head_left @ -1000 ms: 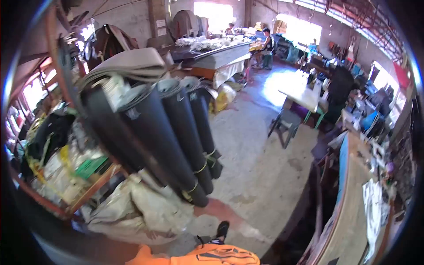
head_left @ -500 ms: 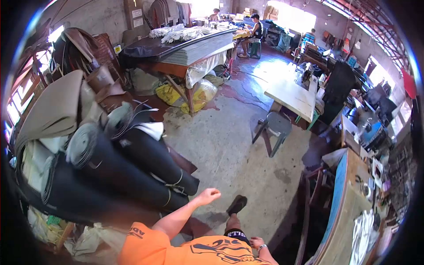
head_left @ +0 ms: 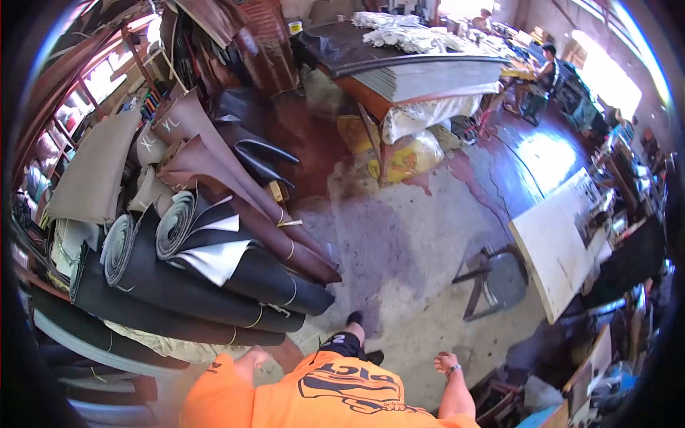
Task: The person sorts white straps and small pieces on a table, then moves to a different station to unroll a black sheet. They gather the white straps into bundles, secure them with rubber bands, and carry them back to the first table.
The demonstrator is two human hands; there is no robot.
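Note:
My left hand [head_left: 251, 357] hangs low by my side, just in front of the large black rolls of sheet material [head_left: 214, 303]. It is small and smeared, so its fingers do not show well. My right hand [head_left: 447, 362] swings out over the concrete floor with a bracelet or watch at the wrist. Its fingers are loosely curled, with nothing visible in them. The hand is nearest to a dark grey stool [head_left: 503, 279] standing beyond it. Brown rolls [head_left: 285, 246], tied with bands, lie beside the black ones.
A large work table [head_left: 399, 82] carries stacked sheets and a heap of white pieces [head_left: 403, 32]; yellow sacks [head_left: 410, 157] lie under it. To the right is a pale tabletop [head_left: 560, 246]. A co-worker [head_left: 546, 78] sits at the back. Concrete floor [head_left: 407, 250] stretches ahead.
My view has turned left and moved forward. The rolls now show more fully, and the stool and pale table sit further right. My left hand has swung back; my right arm has come forward.

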